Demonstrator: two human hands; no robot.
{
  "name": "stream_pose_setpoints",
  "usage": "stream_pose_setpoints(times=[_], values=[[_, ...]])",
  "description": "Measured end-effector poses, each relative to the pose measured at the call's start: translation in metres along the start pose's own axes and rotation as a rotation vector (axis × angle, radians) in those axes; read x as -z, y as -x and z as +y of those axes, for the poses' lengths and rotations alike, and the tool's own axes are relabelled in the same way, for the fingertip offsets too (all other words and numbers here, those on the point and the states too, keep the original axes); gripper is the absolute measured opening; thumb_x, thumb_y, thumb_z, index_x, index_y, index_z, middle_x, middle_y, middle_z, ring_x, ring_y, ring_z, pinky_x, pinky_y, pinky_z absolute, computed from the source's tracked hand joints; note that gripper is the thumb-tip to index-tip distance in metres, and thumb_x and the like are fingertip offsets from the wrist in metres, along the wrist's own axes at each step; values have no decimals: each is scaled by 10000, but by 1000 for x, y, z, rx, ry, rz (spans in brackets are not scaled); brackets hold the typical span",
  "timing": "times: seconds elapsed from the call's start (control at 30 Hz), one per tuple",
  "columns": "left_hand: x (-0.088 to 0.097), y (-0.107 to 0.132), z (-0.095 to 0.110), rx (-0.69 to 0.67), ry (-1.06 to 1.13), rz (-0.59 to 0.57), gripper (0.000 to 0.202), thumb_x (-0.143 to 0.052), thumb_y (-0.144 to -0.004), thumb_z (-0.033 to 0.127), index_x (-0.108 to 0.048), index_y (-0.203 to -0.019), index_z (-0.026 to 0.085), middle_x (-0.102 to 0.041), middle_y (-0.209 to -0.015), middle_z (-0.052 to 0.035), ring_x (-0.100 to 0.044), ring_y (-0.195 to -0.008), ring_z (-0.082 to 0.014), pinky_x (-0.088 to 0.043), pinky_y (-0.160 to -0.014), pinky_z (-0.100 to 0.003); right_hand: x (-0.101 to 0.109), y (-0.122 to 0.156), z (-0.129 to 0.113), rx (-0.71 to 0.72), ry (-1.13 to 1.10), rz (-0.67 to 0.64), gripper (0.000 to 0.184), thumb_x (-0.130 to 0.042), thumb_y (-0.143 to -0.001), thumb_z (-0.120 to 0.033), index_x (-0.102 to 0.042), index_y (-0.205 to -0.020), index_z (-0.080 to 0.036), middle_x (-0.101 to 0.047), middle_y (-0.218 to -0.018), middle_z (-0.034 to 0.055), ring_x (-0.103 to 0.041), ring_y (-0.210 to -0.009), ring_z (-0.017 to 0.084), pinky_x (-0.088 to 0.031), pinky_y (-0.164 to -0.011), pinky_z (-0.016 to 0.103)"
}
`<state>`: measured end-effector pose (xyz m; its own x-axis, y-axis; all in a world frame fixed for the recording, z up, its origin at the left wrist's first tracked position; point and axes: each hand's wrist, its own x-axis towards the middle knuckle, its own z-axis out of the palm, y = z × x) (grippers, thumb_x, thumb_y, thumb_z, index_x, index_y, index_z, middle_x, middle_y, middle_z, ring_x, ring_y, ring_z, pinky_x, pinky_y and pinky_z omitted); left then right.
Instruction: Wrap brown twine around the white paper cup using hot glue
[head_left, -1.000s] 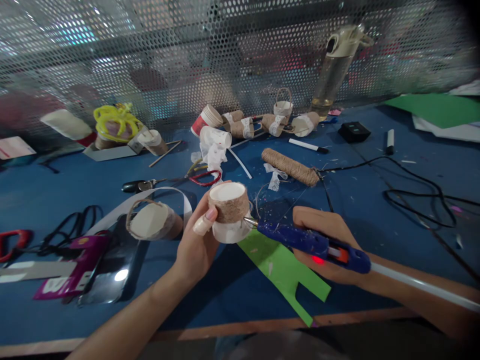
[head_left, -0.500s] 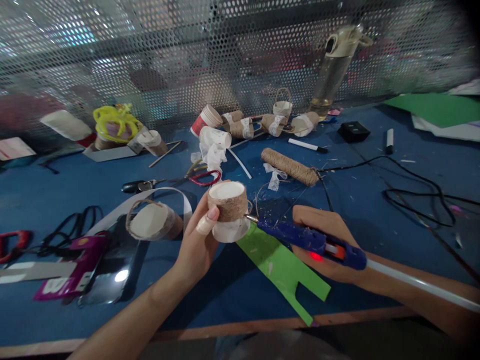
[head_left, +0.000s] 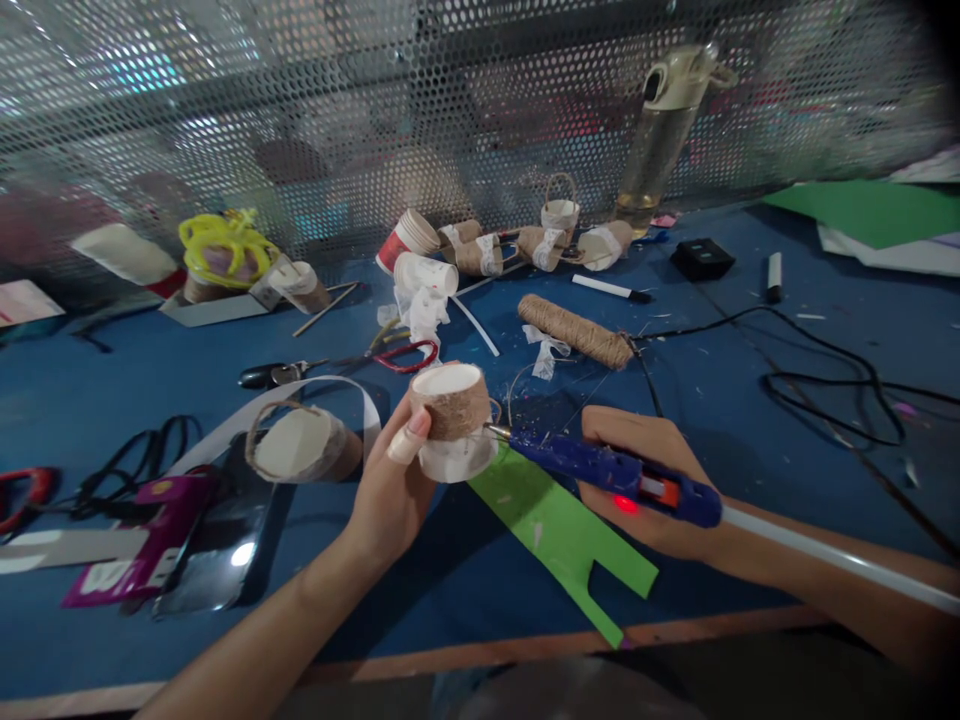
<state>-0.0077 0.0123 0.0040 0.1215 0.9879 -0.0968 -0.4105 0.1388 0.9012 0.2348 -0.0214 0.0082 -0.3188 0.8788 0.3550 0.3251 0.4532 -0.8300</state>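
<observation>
My left hand (head_left: 390,490) grips a small paper cup (head_left: 452,420) upside down, its upper half wound with brown twine. My right hand (head_left: 645,480) is wrapped round a blue glue gun (head_left: 611,472) with a red light on and a white glue stick out the back. The gun's metal tip touches the cup's right side at the twine's lower edge. Both hands hover above a green paper cut-out (head_left: 562,535) lying on the blue table (head_left: 112,370).
A twine spool (head_left: 574,332), scissors (head_left: 337,365), another twine-wrapped cup (head_left: 304,445), a phone (head_left: 217,540), several decorated cups (head_left: 480,255), markers, a bottle (head_left: 660,130) and black cables (head_left: 825,370) lie around. A perforated metal screen stands behind. The wooden table edge runs near me.
Cup and glue gun have drifted slightly up and left together; the gun's tip stays on the cup's side.
</observation>
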Motion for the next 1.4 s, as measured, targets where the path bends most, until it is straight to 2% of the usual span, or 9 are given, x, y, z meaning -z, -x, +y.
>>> stream_pose_setpoints(times=[0.13, 0.33, 0.6, 0.77, 1.03, 1.4], values=[[-3, 0, 3, 9, 6, 2, 461, -731, -879, 512, -744, -1265, 260, -772, -1202, -43, -701, -1093, -251, -537, -955, -339, 1, -1, 2, -4, -4, -6, 305, -624, -800, -70, -392, -711, -247, -441, -686, -39, -438, -569, 138, -303, -542, 307], [-3, -4, -1, -31, -43, 19, 493, -682, -908, 548, -685, -1330, 292, -729, -1280, -56, -669, -1133, -274, -520, -982, -400, 1, -1, 4, 44, 14, -9, 301, -629, -791, -61, -393, -730, -239, -435, -693, -49, -432, -583, 119, -303, -546, 279], [5, -3, -7, -38, -95, -73, 443, -665, -945, 496, -671, -1354, 327, -708, -1282, -40, -669, -1114, -262, -520, -965, -386, -3, 3, 4, 45, -5, -6, 296, -667, -774, -126, -391, -735, -227, -394, -711, -58, -370, -587, 102, -257, -556, 267], [1, -3, -5, -22, -60, -44, 463, -705, -912, 511, -704, -1323, 297, -737, -1207, -40, -681, -1057, -249, -538, -912, -355, -3, 3, 5, 49, 4, -9, 308, -676, -789, -154, -383, -737, -232, -400, -705, -59, -373, -578, 106, -259, -557, 270], [-1, -4, -3, 37, 19, 28, 452, -759, -857, 530, -755, -1215, 255, -745, -1266, -42, -680, -1146, -265, -523, -1013, -371, -2, 2, 8, 88, -9, 2, 305, -664, -784, -110, -387, -737, -226, -428, -696, -56, -417, -577, 96, -301, -548, 248], [-5, -2, 1, 51, -6, 81, 425, -763, -837, 528, -770, -1136, 226, -760, -1241, -59, -664, -1198, -273, -520, -1024, -360, -2, 2, 6, 56, 13, 16, 316, -663, -795, -107, -379, -727, -229, -422, -683, -61, -417, -574, 99, -295, -545, 251]])
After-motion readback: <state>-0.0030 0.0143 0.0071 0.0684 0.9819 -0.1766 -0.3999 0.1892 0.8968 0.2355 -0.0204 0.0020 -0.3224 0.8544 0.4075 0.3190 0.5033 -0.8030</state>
